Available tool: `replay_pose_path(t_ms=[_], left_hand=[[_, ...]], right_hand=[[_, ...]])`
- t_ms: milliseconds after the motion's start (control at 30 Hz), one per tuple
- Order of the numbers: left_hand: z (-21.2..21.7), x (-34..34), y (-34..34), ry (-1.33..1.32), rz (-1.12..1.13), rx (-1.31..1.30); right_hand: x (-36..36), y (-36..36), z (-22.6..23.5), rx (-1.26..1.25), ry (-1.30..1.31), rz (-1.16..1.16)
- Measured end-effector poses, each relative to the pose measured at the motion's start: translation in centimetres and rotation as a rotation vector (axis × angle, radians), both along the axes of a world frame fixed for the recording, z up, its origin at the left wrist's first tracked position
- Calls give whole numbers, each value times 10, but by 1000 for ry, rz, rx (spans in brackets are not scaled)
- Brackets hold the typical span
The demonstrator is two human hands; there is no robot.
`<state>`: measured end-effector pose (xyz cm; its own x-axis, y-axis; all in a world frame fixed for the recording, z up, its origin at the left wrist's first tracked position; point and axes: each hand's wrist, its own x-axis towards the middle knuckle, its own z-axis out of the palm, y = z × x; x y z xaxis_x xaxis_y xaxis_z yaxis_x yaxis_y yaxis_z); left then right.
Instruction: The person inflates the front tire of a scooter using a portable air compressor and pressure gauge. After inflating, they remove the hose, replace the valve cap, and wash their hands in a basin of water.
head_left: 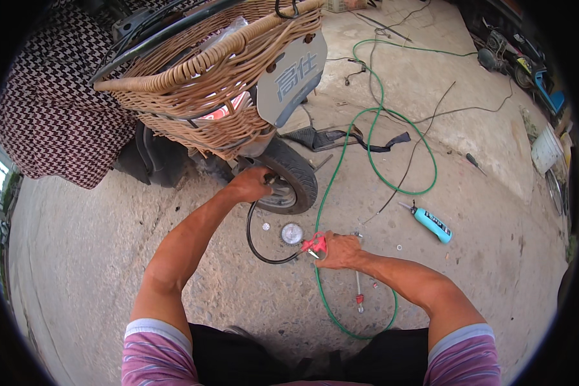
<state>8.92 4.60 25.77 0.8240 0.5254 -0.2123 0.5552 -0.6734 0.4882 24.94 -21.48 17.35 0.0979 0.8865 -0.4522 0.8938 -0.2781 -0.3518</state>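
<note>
My right hand (341,251) is closed round the grip of a red tire inflator gun (314,245). Its round dial gauge (292,233) faces up, just above the concrete. From the gun a short black hose (253,241) curves up to my left hand (251,184). That hand is at the spokes of a two-wheeler's front wheel (289,177), its fingers wrapped round the hose end; the tire valve is hidden behind them. A long green air hose (329,186) runs past the gun and loops across the ground. Whether the hose end sits on the valve I cannot tell.
Above the wheel hangs a wicker basket (186,80) with a grey plate (291,77). Checked cloth (51,96) drapes the vehicle. A teal bottle (432,225), a red-ended metal rod (359,299), a screwdriver (475,163) and a black strip (347,138) lie around. A white bucket (547,149) stands far right.
</note>
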Motion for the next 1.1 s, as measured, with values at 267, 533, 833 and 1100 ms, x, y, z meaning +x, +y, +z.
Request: replay_pose_path(t_ms=[267,533,833,1100], left_hand=[[-12,-3,13,-21,0,-85],[9,4,-3,39,64,-147],[4,2,-1,30,110,-179],[21,4,-10,58,100,-200]], right_hand=[[-7,1,1,16,14,10],[0,-5,-5,37,1,37],[1,-3,-7,86,35,106],[6,-3,-6,106,47,130]])
